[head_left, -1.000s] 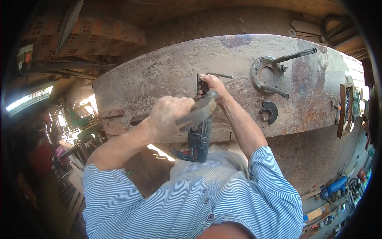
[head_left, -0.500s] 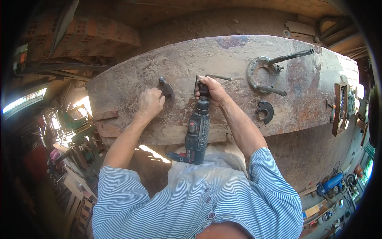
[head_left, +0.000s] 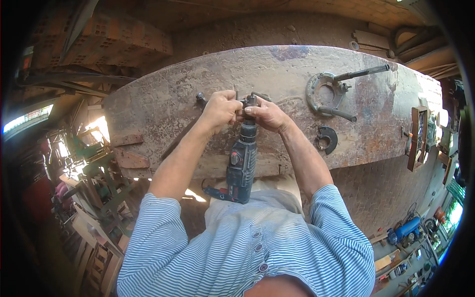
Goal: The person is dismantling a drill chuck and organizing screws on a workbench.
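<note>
A dark blue-black rotary hammer drill (head_left: 241, 166) lies nose away from me, its rear end against my lap and its chuck (head_left: 251, 101) over the workbench. My right hand (head_left: 269, 115) is closed round the chuck from the right, thumb across its front. From the left, my left hand (head_left: 221, 110) is closed at the same chuck, fingertips pinched; what they grip is hidden. A thin dark bent rod (head_left: 260, 95) shows just beyond the right fingers. Left of my left hand, a dark knobbed metal piece (head_left: 200, 97) is partly covered by the hand.
On the worn workbench (head_left: 163, 106) stand a round metal base with two rods (head_left: 312, 94) and a black half-ring guard (head_left: 330, 140), both to the right. A wooden tray (head_left: 418, 138) sits at the right end, brick pieces (head_left: 129, 159) at the left edge.
My left hand has moved right, from beside the dark knobbed piece to the drill's chuck. My right hand has stayed at the chuck, its fingers shifted slightly.
</note>
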`<action>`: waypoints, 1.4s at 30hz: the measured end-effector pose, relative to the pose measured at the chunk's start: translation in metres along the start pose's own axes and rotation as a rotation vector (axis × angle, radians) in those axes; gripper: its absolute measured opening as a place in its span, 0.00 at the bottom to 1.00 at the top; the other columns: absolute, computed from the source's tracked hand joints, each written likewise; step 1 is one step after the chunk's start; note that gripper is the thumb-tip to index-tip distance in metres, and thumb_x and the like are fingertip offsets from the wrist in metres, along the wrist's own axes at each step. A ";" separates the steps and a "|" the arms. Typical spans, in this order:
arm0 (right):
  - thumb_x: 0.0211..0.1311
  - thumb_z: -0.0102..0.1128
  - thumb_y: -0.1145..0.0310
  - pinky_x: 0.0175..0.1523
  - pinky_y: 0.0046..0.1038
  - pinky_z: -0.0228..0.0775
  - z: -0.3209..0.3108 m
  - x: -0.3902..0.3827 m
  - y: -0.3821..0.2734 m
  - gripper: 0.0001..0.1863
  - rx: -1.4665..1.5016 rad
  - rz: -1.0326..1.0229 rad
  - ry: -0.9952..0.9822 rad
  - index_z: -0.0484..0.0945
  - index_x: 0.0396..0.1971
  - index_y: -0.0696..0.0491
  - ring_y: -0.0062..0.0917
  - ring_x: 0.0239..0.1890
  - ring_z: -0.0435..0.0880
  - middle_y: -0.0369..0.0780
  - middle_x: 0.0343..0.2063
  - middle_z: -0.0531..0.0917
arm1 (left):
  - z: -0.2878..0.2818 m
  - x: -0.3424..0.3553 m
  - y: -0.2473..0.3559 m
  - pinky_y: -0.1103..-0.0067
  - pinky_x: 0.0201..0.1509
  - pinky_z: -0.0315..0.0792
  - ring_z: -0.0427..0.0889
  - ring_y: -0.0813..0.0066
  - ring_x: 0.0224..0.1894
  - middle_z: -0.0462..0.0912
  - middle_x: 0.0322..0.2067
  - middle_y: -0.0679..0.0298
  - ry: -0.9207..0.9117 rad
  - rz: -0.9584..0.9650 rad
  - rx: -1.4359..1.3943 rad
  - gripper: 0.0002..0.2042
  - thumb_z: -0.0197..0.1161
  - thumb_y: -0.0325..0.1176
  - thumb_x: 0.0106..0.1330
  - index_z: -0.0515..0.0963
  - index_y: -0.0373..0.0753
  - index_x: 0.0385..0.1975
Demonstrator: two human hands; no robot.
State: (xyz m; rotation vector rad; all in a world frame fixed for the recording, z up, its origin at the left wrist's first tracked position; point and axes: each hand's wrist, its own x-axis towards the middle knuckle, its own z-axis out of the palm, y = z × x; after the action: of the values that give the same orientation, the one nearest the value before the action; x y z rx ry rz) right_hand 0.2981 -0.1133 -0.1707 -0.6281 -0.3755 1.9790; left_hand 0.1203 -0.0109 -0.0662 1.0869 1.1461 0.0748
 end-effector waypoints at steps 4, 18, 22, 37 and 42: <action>0.71 0.74 0.64 0.54 0.32 0.84 0.024 -0.003 0.002 0.19 -0.215 -0.081 0.248 0.81 0.54 0.58 0.24 0.45 0.89 0.39 0.44 0.89 | -0.026 -0.007 -0.012 0.80 0.27 0.78 0.80 0.80 0.20 0.86 0.30 0.62 0.206 0.152 -0.214 0.05 0.64 0.24 0.73 0.78 0.36 0.33; 0.64 0.74 0.68 0.46 0.44 0.86 0.039 0.005 0.044 0.14 0.184 -0.124 0.381 0.76 0.42 0.53 0.31 0.32 0.87 0.40 0.31 0.83 | -0.011 -0.071 -0.134 0.78 0.37 0.79 0.85 0.76 0.28 0.87 0.33 0.61 0.469 0.087 -0.359 0.04 0.62 0.26 0.74 0.81 0.34 0.36; 0.64 0.74 0.70 0.43 0.40 0.86 0.038 0.007 0.040 0.13 0.281 -0.173 0.340 0.76 0.40 0.54 0.29 0.30 0.86 0.39 0.29 0.81 | -0.024 -0.096 -0.168 0.80 0.42 0.79 0.86 0.78 0.34 0.88 0.36 0.64 0.483 0.060 -0.464 0.05 0.62 0.29 0.77 0.82 0.37 0.40; 0.66 0.76 0.55 0.30 0.26 0.79 0.095 0.001 -0.033 0.20 -0.845 -0.017 0.630 0.81 0.39 0.57 0.18 0.24 0.83 0.36 0.27 0.84 | 0.078 -0.099 -0.146 0.79 0.36 0.74 0.80 0.79 0.31 0.83 0.28 0.66 0.423 -0.107 -0.353 0.06 0.63 0.29 0.75 0.82 0.34 0.35; 0.82 0.54 0.44 0.43 0.29 0.82 0.083 -0.022 -0.030 0.29 -0.126 -0.058 0.328 0.79 0.60 0.58 0.23 0.32 0.86 0.40 0.41 0.87 | 0.038 -0.107 -0.072 0.79 0.30 0.77 0.81 0.80 0.25 0.85 0.25 0.64 0.367 0.160 -0.264 0.10 0.61 0.32 0.76 0.82 0.33 0.33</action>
State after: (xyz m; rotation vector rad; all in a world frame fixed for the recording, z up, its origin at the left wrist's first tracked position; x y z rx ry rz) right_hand 0.2807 -0.1187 -0.0816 -0.9938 -0.3134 1.7679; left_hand 0.0662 -0.1318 -0.0443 0.9477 1.3291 0.5555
